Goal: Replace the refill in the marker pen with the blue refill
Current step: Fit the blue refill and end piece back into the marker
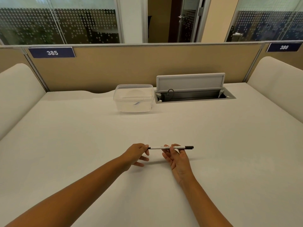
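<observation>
Here, both hands hold the marker pen [170, 147] level above the table [229, 153]: left hand [136, 154] pinching its end, right hand [177, 158] gripping mid-barrel. Pen looks unopened; blue refill [136, 103] waits in the container [133, 98] well beyond.

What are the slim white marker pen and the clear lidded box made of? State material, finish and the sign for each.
Slim white marker pen: probably plastic, smooth white barrel with dark ends and faint print.
Clear lidded box: likely plastic, see-through and slightly cloudy; the table shows through its walls, and its corners look rounded and moulded.
</observation>
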Demonstrator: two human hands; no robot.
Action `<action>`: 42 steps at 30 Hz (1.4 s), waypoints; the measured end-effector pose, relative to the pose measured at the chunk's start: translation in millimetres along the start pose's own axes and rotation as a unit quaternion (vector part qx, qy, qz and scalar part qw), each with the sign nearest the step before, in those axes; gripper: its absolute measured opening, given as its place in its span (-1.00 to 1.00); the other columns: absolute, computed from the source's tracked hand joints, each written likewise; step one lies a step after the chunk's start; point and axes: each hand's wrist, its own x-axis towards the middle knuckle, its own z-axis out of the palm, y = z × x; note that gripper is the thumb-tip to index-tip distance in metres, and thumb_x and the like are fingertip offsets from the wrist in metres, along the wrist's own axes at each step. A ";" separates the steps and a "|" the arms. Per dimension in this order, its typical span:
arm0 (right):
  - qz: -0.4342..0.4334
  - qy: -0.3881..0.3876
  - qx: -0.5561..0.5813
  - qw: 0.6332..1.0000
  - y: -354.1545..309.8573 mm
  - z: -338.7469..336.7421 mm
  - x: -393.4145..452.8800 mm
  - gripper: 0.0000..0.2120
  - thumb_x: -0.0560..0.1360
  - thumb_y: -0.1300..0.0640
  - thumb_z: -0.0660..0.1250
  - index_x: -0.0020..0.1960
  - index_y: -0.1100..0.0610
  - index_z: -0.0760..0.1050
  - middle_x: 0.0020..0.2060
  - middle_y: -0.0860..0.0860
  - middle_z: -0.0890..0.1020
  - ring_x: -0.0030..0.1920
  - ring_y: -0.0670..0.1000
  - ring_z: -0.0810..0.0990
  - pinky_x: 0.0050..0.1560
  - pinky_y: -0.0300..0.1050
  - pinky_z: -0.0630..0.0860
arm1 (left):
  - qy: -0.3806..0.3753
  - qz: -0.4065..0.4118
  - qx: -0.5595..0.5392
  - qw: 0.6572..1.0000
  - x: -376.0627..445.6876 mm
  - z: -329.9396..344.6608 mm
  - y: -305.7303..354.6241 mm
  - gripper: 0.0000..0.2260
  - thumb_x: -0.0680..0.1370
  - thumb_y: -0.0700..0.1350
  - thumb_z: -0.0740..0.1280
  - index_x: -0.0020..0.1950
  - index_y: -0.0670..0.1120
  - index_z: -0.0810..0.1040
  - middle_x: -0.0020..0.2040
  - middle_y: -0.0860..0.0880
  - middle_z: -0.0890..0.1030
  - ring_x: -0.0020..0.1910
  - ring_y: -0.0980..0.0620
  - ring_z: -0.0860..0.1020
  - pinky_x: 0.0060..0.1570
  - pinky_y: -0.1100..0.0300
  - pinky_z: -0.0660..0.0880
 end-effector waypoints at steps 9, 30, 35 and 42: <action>0.006 0.017 0.017 1.000 0.1 -0.8 1.1 -0.93 0.40 0.19 0.31 -0.13 0.15 0.44 -0.32 0.06 0.70 -0.26 0.00 0.69 -0.26 -0.20 0.62 | 0.086 0.170 0.144 0.971 4.5 2.1 -3.2 -0.91 0.54 -0.05 0.25 -0.14 -0.02 0.47 -0.02 0.03 0.46 -0.19 -0.02 0.63 -0.26 0.31 0.46; -0.012 0.001 -0.013 1.000 -2.5 3.1 -3.3 -0.90 0.51 0.30 0.22 -0.15 0.16 0.44 -0.28 0.03 0.70 -0.20 -0.03 0.69 -0.22 -0.19 0.62 | 0.124 0.143 0.093 0.978 7.9 1.5 -7.5 -0.89 0.46 -0.09 0.38 -0.25 0.00 0.49 0.00 -0.05 0.53 -0.22 0.04 0.60 -0.30 0.21 0.55; -0.010 0.002 -0.016 1.000 -2.5 4.4 -4.1 -0.91 0.52 0.30 0.22 -0.13 0.17 0.44 -0.27 0.03 0.70 -0.20 -0.02 0.69 -0.22 -0.19 0.62 | 0.094 0.096 0.051 0.990 4.3 2.7 -9.3 -0.73 0.52 0.10 0.23 -0.23 -0.06 0.54 -0.09 0.01 0.58 -0.26 0.08 0.61 -0.27 0.18 0.55; -0.007 0.002 -0.027 1.000 -1.1 3.4 -1.9 -0.93 0.51 0.29 0.24 -0.14 0.17 0.44 -0.27 0.04 0.71 -0.20 0.00 0.69 -0.22 -0.18 0.62 | 0.106 0.127 0.073 0.984 5.2 -0.2 -11.0 -0.88 0.51 -0.08 0.30 -0.22 -0.02 0.52 0.01 -0.05 0.57 -0.23 0.07 0.60 -0.31 0.25 0.52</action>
